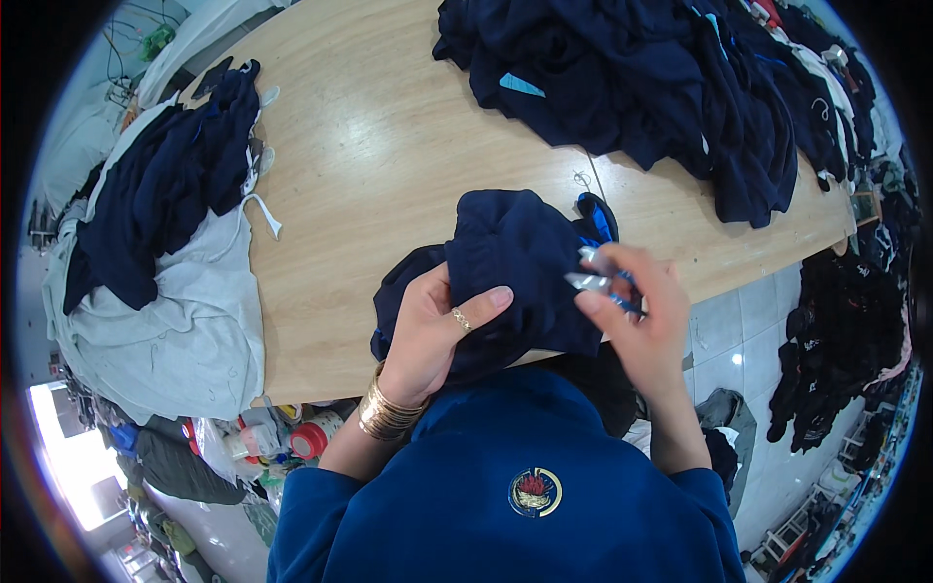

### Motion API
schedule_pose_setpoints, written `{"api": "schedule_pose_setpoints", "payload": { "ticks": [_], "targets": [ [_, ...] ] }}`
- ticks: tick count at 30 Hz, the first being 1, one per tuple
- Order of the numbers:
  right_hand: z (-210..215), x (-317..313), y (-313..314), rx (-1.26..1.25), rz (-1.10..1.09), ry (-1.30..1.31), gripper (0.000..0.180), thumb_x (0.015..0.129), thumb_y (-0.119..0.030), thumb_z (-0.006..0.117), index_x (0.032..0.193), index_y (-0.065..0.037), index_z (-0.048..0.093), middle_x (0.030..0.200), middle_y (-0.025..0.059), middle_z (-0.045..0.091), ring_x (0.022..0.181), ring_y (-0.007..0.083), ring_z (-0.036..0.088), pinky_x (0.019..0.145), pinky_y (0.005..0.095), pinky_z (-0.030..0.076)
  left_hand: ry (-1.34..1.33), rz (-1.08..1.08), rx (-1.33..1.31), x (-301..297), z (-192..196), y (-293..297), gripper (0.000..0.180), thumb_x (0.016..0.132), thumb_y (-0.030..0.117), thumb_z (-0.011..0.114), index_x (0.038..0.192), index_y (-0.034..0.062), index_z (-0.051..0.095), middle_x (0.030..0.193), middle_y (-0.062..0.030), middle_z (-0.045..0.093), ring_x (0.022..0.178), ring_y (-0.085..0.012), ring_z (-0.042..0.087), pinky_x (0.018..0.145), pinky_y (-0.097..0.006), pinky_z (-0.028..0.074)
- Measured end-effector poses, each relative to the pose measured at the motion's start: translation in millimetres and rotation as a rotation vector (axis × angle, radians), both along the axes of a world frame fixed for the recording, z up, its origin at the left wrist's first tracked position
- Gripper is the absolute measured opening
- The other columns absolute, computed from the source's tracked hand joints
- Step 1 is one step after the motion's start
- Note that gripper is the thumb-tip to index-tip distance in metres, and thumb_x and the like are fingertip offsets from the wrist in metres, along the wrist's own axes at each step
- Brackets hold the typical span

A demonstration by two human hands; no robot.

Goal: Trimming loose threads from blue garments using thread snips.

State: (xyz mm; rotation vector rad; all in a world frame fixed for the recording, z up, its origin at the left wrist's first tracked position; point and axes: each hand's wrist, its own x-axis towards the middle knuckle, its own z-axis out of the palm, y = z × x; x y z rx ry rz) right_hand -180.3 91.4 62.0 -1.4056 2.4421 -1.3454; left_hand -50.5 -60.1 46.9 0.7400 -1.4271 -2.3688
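A dark navy garment [515, 243] lies bunched at the near edge of the table, partly hanging over it. My left hand [449, 316] grips its gathered, band-like edge, thumb on top and the other fingers hidden beneath the cloth. In my right hand [637, 306] is a small pair of thread snips [591, 283], with shiny metal blades and a blue part showing between my fingers. The blades point left, close to the garment's right side, and stand apart. Whether they touch the cloth I cannot tell. Behind them a bright blue lining [598, 225] shows on the garment.
A large heap of navy garments [622, 78] covers the far right of the wooden table [340, 146]. At the left, navy clothing [185, 185] lies over pale cloth [185, 335]. Dark garments [846, 330] are piled on the right. Bottles and a red-capped container [311, 439] sit below the table's left edge.
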Motion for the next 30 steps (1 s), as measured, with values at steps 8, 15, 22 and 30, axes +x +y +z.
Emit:
{"api": "schedule_pose_setpoints", "payload": {
  "ticks": [8,15,22,30],
  "targets": [
    [-45.2,-23.8,-34.3,0.075,0.639,-0.674,0.046,0.072,-0.035,0.068,0.111,-0.013,0.061,0.092,0.0028,0.056,0.087,0.0121,0.051,0.060,0.0236,0.037,0.067,-0.713,-0.886,10.1,4.1,-8.4,0.035,0.084,0.030,0.059,0.068,0.0011,0.048,0.051,-0.0140,0.047,0.045,-0.0257,0.051,0.047,-0.031,0.039],
    [-35.0,-11.2,-42.0,0.479,0.951,-0.882,0.030,0.066,-0.023,0.075,0.091,-0.009,0.067,0.078,0.0011,0.059,0.064,0.0105,0.050,0.060,0.0233,0.039,-0.016,-0.922,-0.778,37.0,-0.6,-33.3,0.034,0.083,0.032,0.061,0.069,0.0023,0.051,0.052,-0.0113,0.048,0.043,-0.0223,0.048,0.045,-0.029,0.037],
    [-8.9,-22.1,-41.7,0.198,0.311,-0.254,0.017,0.064,-0.009,0.069,0.077,-0.006,0.058,0.069,0.0047,0.057,0.062,0.0148,0.055,0.057,0.0259,0.041,-0.089,-0.726,-1.014,64.9,-9.8,-94.8,0.036,0.071,0.030,0.071,0.091,0.0020,0.059,0.068,-0.0132,0.058,0.061,-0.0245,0.056,0.057,-0.034,0.043],
    [-9.0,-30.1,-20.3,-0.345,-0.044,0.253,0.026,0.062,0.009,0.064,0.085,-0.003,0.061,0.083,0.0068,0.064,0.065,0.0146,0.060,0.058,0.0258,0.046,-0.219,0.477,-1.953,75.0,30.7,-104.2,0.033,0.057,0.003,0.072,0.086,0.0183,0.069,0.078,0.0001,0.061,0.080,-0.0163,0.056,0.083,-0.034,0.034]
  ]
}}
